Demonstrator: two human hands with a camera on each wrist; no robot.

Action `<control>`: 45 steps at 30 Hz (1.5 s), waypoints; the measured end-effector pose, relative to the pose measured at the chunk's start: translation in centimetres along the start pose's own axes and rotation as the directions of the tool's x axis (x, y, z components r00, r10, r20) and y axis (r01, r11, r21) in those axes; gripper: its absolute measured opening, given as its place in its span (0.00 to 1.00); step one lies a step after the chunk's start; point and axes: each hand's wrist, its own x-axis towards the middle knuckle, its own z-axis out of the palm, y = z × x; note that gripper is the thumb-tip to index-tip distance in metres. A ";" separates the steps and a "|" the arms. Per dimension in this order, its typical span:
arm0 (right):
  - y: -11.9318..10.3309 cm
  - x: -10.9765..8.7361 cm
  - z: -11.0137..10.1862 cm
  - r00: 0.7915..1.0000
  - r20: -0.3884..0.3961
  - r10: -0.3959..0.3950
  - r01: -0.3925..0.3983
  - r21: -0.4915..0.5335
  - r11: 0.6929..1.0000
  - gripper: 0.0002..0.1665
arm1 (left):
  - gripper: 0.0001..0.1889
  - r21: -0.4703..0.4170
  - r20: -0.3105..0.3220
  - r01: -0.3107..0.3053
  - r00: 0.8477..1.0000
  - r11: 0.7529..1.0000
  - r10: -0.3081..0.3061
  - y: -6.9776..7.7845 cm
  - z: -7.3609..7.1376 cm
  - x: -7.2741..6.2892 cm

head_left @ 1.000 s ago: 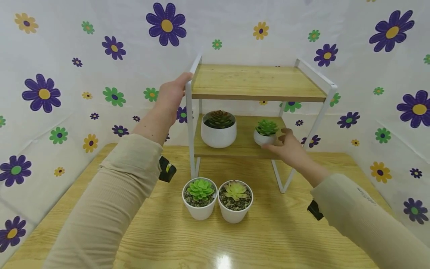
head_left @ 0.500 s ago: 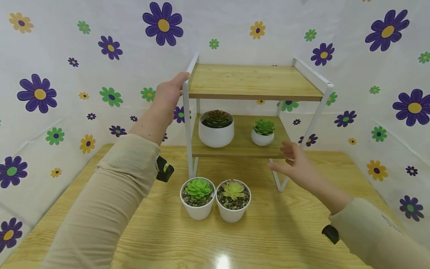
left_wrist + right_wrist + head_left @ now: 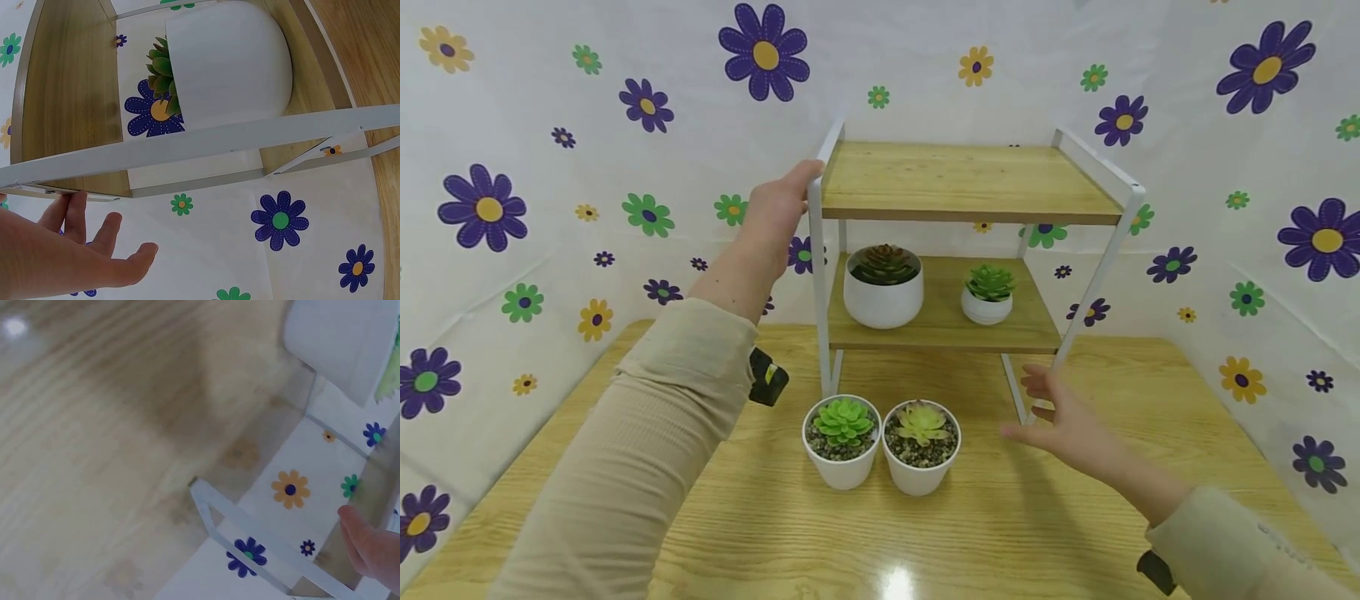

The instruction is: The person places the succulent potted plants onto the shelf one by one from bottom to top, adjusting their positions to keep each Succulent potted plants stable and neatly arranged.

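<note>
My left hand [image 3: 775, 212] holds the upper left side of a two-tier shelf rack [image 3: 970, 179] with wood boards and a white frame. In the left wrist view its fingertips [image 3: 76, 201] touch the frame's side, with two fingers off it. My right hand [image 3: 1075, 429], holding nothing, hovers by the rack's front right leg, fingers spread and relaxed. On the lower board, a large white pot [image 3: 883, 302] with a dark succulent stands left; a small white pot [image 3: 987, 311] with a green succulent stands right.
In front of the rack, a white pot with a bright green succulent [image 3: 842, 422] and one with a pale yellow-green succulent [image 3: 922, 425] stand side by side on the wooden table [image 3: 820, 550]. A flower-printed white cloth [image 3: 700, 50] hangs behind.
My right hand has let go of the small potted succulent on the lower board, then drawn back and down toward me. The left hand stays on the rack.
</note>
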 end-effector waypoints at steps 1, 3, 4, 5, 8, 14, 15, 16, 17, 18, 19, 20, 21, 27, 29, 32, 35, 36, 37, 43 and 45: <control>0.3 -0.1 0.3 1.000 0.011 -0.002 0.002 0.002 1.000 0.51 | 0.32 -0.001 0.001 0.001 1.000 1.000 -0.001 0.0 0.0 0.0; 0.7 -0.3 0.9 1.000 0.027 -0.013 0.013 0.011 1.000 0.52 | 0.32 -0.004 0.002 0.002 1.000 1.000 -0.002 -0.1 0.0 0.0; 0.9 -0.3 1.2 0.999 0.039 -0.013 0.013 0.017 1.000 0.53 | 0.32 -0.003 0.001 0.001 1.000 1.000 -0.001 -0.1 0.0 0.1; 1.1 -0.4 1.4 0.999 0.049 -0.020 0.019 0.019 1.000 0.54 | 0.33 0.000 0.001 0.000 1.000 1.000 0.000 -0.1 -0.1 0.1; 1.7 -0.6 2.1 0.996 0.081 -0.038 0.036 0.026 0.999 0.58 | 0.33 -0.001 0.000 -0.002 1.000 1.000 0.002 -0.2 -0.1 0.1; 2.3 -0.8 3.1 0.990 0.130 -0.061 0.059 0.026 0.998 0.63 | 0.32 -0.003 0.001 0.000 1.000 1.000 0.000 -0.2 -0.1 0.1; 2.4 -0.8 3.2 0.989 0.128 -0.067 0.066 0.016 0.998 0.63 | 0.32 -0.003 0.000 -0.002 1.000 1.000 0.002 -0.2 -0.1 0.1; 2.4 -0.8 3.3 0.990 0.123 -0.075 0.075 0.002 0.997 0.64 | 0.32 -0.005 -0.001 -0.002 1.000 1.000 0.002 -0.2 0.0 0.1; 2.4 -0.8 3.4 0.990 0.120 -0.077 0.078 -0.006 0.997 0.64 | 0.32 -0.007 -0.003 -0.003 1.000 1.000 0.003 -0.2 0.0 0.1; 2.5 -0.8 3.6 0.990 0.118 -0.076 0.077 -0.012 0.997 0.64 | 0.32 -0.008 -0.003 -0.003 1.000 1.000 0.003 -0.2 0.0 0.0; 2.5 -0.7 3.7 0.990 0.118 -0.072 0.075 -0.017 0.997 0.65 | 0.32 -0.009 -0.003 -0.004 1.000 1.000 0.004 -0.2 -0.1 0.1; 2.6 -0.7 3.9 0.991 0.120 -0.065 0.067 -0.016 0.998 0.65 | 0.32 -0.010 -0.003 -0.005 1.000 1.000 0.005 -0.2 -0.1 0.1; 2.7 -0.7 4.0 0.991 0.124 -0.058 0.060 -0.013 0.998 0.65 | 0.32 -0.012 -0.002 -0.004 1.000 1.000 0.004 -0.2 -0.1 0.1; 3.1 -0.3 4.9 0.987 0.145 -0.068 0.069 -0.001 0.998 0.66 | 0.32 -0.021 0.004 -0.003 1.000 1.000 0.004 -0.1 0.0 0.0; 3.2 -0.1 5.2 0.986 0.146 -0.077 0.078 0.000 0.997 0.66 | 0.32 -0.021 0.002 -0.005 1.000 1.000 0.005 -0.1 0.0 0.0; 3.2 0.2 5.6 0.986 0.151 -0.068 0.068 0.004 0.998 0.66 | 0.32 -0.024 -0.002 -0.005 1.000 1.000 0.004 -0.1 -0.1 0.0; 2.9 0.5 6.0 0.984 0.171 -0.045 0.045 0.007 0.999 0.67 | 0.32 -0.023 -0.004 -0.003 1.000 1.000 0.003 -0.1 -0.1 0.1; 2.8 0.6 6.2 0.984 0.175 -0.037 0.037 0.006 0.999 0.67 | 0.32 -0.023 -0.004 -0.003 1.000 1.000 0.003 -0.1 -0.1 0.0; 2.7 0.6 6.3 0.983 0.179 -0.034 0.033 0.008 0.999 0.67 | 0.32 -0.021 -0.005 -0.003 1.000 1.000 0.003 -0.1 -0.1 0.0; 2.7 1.2 7.4 0.982 0.185 -0.035 0.031 0.022 0.999 0.66 | 0.32 -0.013 0.001 -0.002 1.000 1.000 0.002 0.0 -0.1 0.0; 2.7 1.5 7.8 0.982 0.185 -0.039 0.033 0.036 0.999 0.66 | 0.32 -0.020 0.003 -0.001 1.000 1.000 0.001 0.0 -0.1 -0.1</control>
